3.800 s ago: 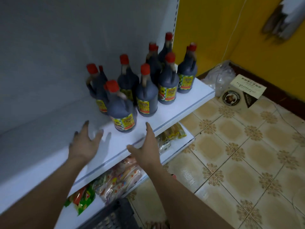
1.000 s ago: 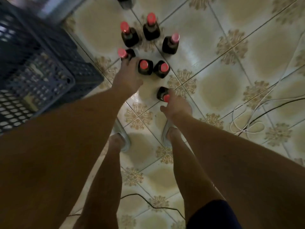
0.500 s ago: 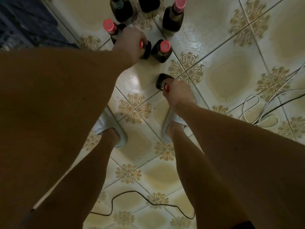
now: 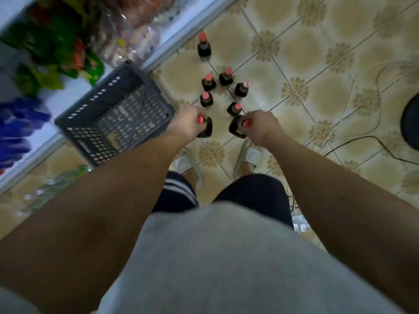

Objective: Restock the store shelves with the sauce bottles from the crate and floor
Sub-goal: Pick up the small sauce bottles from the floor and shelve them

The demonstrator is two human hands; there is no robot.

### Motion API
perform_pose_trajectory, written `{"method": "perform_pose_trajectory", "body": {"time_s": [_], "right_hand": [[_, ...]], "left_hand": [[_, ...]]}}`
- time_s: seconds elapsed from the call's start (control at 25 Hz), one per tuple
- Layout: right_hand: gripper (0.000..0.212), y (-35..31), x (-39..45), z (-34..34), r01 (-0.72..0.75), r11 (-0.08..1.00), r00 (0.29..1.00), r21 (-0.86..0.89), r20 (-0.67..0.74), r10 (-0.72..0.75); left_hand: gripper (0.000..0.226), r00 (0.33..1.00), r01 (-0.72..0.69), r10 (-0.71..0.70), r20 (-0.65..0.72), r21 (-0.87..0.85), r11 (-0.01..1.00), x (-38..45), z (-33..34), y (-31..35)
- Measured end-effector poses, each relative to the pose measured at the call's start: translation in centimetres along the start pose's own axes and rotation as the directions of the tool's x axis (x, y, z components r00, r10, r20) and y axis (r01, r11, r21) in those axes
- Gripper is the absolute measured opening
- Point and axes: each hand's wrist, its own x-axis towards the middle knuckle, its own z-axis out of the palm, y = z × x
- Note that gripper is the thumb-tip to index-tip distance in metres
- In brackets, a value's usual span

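My left hand [image 4: 189, 123] grips the neck of a dark sauce bottle [image 4: 206, 129] with a red cap. My right hand [image 4: 263, 128] grips the neck of a second dark sauce bottle [image 4: 235, 128]. Both bottles hang over the tiled floor, just ahead of my feet. Beyond them, several more red-capped sauce bottles [image 4: 225, 77] stand upright on the tiles, and one stands apart [image 4: 204, 47] near the shelf base. The dark plastic crate [image 4: 118, 114] sits on the floor left of my left hand and looks empty.
The low white shelf [image 4: 188, 26] along the upper left holds packets of snacks [image 4: 56, 46]. White and black cables [image 4: 353, 91] loop over the tiles on the right. A dark round object [image 4: 411, 124] sits at the right edge.
Both hands have closed on bottle necks and lifted the two bottles off the tiles. My view has risen, so the crate and the shelf now show.
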Motion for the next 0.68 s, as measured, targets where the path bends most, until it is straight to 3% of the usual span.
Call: {"method": "perform_pose_trajectory", "body": {"time_s": [0.12,0.24,0.4,0.68], "right_hand": [[0.030,-4.2,-5.3,-4.2,0.039,0.998,0.998,0.039,-0.042,-0.038],[0.026,-7.4,-7.8,-5.3,0.115,0.993,0.992,0.025,-0.057,-0.114],[0.032,-11.6,-8.8,-6.3,0.230,0.972,0.971,-0.056,-0.056,-0.233],[0.030,-19.1,-10.1,-11.0,0.556,0.764,0.825,-0.327,0.112,-0.553]], "left_hand": [[0.025,0.999,-0.012,0.010,-0.051,-0.050,0.999,-6.2,-5.7,0.0],[0.024,0.994,-0.044,0.045,-0.099,0.014,0.999,-9.8,-9.7,-1.4],[0.026,0.987,0.022,-0.016,-0.162,0.040,0.999,-12.2,-14.2,-2.6],[0.030,0.943,0.163,-0.187,-0.276,-0.109,0.981,-16.9,-18.9,-2.5]]}}
